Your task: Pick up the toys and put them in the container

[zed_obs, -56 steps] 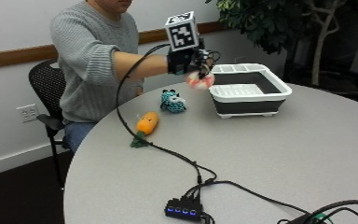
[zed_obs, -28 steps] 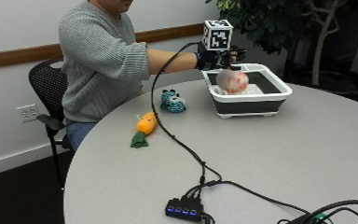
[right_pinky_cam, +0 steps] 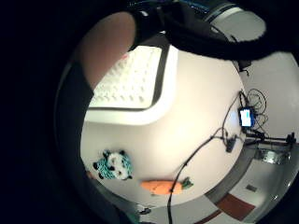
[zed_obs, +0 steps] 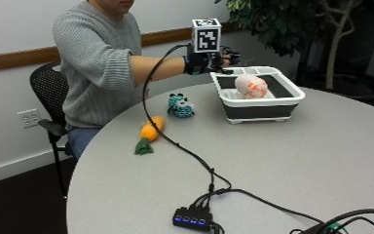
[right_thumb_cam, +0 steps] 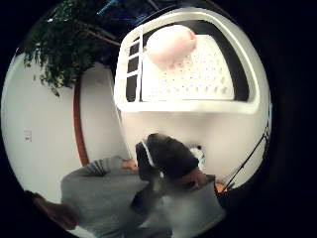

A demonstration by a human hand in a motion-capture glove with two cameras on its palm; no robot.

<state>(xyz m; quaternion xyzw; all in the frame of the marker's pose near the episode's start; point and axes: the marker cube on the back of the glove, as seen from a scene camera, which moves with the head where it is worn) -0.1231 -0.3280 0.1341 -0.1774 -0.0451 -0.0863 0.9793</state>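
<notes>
Pink plush toy (zed_obs: 251, 86) lies inside the white container (zed_obs: 289, 100), resting on its perforated floor toward the back, near the slotted compartment at the far end. Nothing grips it: the gloved right hand (zed_obs: 208, 62) hangs in the air above the container's rim on the person's side, apart from the toy and holding nothing. Its fingers reach out toward the container, but whether they are spread or loosely curled cannot be told for sure. In the thumb side palm view the pink plush toy (right_thumb_cam: 171, 43) sits on the dotted floor of the container (right_thumb_cam: 188, 105), well below the palm, with open space between them.

Two more toys lie on the grey round table (zed_obs: 316, 161), outside the container. The teal and white plush animal (zed_obs: 181, 106) sits just beside the container's near wall, toward the person. The orange carrot toy (zed_obs: 150, 133), with green leaves at its end, lies farther along toward the table's edge, with a black cable crossing beside it. The little finger side palm view shows the plush animal (right_pinky_cam: 112, 165) and carrot toy (right_pinky_cam: 164, 186) near each other on the tabletop.
</notes>
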